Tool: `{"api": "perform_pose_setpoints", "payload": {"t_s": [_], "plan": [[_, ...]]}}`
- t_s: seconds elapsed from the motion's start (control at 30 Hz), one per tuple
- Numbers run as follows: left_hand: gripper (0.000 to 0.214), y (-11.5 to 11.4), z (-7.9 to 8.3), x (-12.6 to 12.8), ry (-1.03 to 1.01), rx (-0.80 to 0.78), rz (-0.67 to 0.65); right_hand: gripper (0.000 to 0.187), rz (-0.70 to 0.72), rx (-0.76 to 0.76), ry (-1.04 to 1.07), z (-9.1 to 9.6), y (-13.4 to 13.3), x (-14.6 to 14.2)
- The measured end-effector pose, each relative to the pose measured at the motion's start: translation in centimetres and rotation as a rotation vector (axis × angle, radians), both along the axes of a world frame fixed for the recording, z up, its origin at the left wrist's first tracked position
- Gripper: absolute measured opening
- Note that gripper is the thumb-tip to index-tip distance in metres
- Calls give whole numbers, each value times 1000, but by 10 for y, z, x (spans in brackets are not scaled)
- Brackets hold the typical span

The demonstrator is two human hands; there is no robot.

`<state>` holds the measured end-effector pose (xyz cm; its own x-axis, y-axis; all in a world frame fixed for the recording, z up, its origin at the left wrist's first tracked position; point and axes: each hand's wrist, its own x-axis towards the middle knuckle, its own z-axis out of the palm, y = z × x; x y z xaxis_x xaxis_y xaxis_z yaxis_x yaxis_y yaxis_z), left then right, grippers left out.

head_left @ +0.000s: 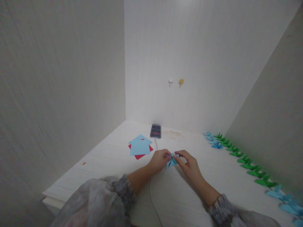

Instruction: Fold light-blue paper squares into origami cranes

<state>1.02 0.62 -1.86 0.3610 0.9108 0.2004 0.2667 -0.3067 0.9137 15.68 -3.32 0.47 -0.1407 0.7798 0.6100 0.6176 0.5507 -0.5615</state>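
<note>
The left hand [161,161] and the right hand [189,162] hold together one blue paper [173,161]. Sheets [140,147] lie near; green cranes [248,164] stand in a row at right.

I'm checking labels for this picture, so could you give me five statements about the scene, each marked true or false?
1. The left hand and right hand both have fingers on the light-blue folded paper. True.
2. The flat paper sheets lie to the right of both hands. False: the flat paper sheets lie to the left of them.
3. Green folded pieces stand in a row near the right wall. True.
4. The cable lies across the top of the left forearm. False: it passes beneath.
5. The back wall bears a white hook and a yellow hook. True.
</note>
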Motion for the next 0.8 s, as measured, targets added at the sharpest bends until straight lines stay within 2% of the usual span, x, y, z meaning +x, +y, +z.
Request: {"api": "perform_pose_setpoints", "payload": {"t_s": [0.27, 0.53, 0.8], "plan": [[20, 2, -5, 2, 6, -26, -33, 19, -17, 12, -96, -4, 2, 2], [14, -4, 6, 4, -95, -98, -69, 21, -48, 47, -63, 0, -2, 2], [19, -2, 0, 6, -191, -155, -98, 18, 27, -49, 2, 0, 1, 0]]}}
